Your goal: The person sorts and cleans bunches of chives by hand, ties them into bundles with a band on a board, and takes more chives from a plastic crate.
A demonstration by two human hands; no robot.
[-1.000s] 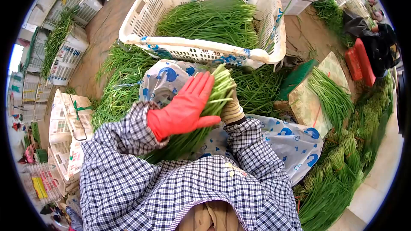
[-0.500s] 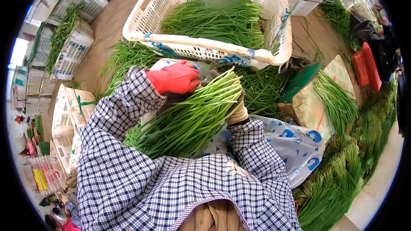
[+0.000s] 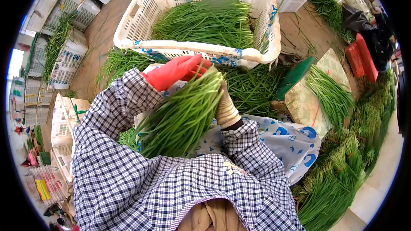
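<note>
A thick bunch of chives (image 3: 182,113) lies slanted over my lap, pale stem ends up and green leaves hanging toward me. My right hand (image 3: 227,106), in a beige glove with a dark part, is closed round the bunch's right side near the stem ends; its fingertips are hidden. My left hand (image 3: 177,72), in a red rubber glove, is beside the top of the bunch with its fingers stretched out and apart. Whether it touches the stems is hard to tell. A clear plastic apron with blue prints (image 3: 295,143) covers my lap.
Ahead stands a white crate (image 3: 197,48) holding more chives (image 3: 205,23). Loose chives (image 3: 252,90) lie below it. To the right, a board (image 3: 342,75) carries a small chive pile (image 3: 329,92), near tied bundles (image 3: 338,179) and a red stool (image 3: 361,57). Crates (image 3: 68,57) line the left.
The bunch has tipped more upright, its stem ends shifting left. My left hand's fingers have stretched out from a curled pose. My right hand has moved slightly left, still gripping the chives.
</note>
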